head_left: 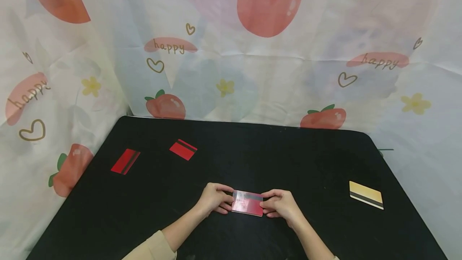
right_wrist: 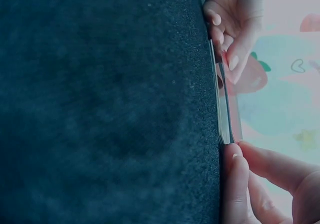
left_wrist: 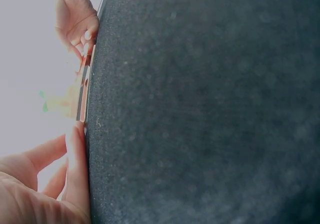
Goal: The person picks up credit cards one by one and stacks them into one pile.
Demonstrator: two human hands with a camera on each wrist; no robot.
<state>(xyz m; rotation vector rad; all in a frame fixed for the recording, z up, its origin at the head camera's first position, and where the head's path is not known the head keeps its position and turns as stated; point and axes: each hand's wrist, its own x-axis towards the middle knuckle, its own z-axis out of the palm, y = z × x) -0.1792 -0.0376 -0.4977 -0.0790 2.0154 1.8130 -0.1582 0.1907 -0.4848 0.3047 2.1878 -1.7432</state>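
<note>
A glossy red card [head_left: 247, 203] with a dark stripe lies flat between my two hands at the front middle of the table. My left hand [head_left: 215, 199] pinches its left edge with thumb and fingertips. At the opposite edge, my right hand [head_left: 280, 205] grips it the same way. Light glares off the card's top face in the head view. In the left wrist view the card [left_wrist: 83, 96] shows edge-on, close over the black tabletop. The right wrist view shows the card [right_wrist: 226, 108] as thin layered edges right at the fingertips.
On the black table [head_left: 274, 155], two other red striped cards [head_left: 125, 161] lie at the left, one farther back. A yellow card [head_left: 366, 194] with a dark stripe lies at the right. A printed curtain [head_left: 260, 79] hangs behind the table and along its sides.
</note>
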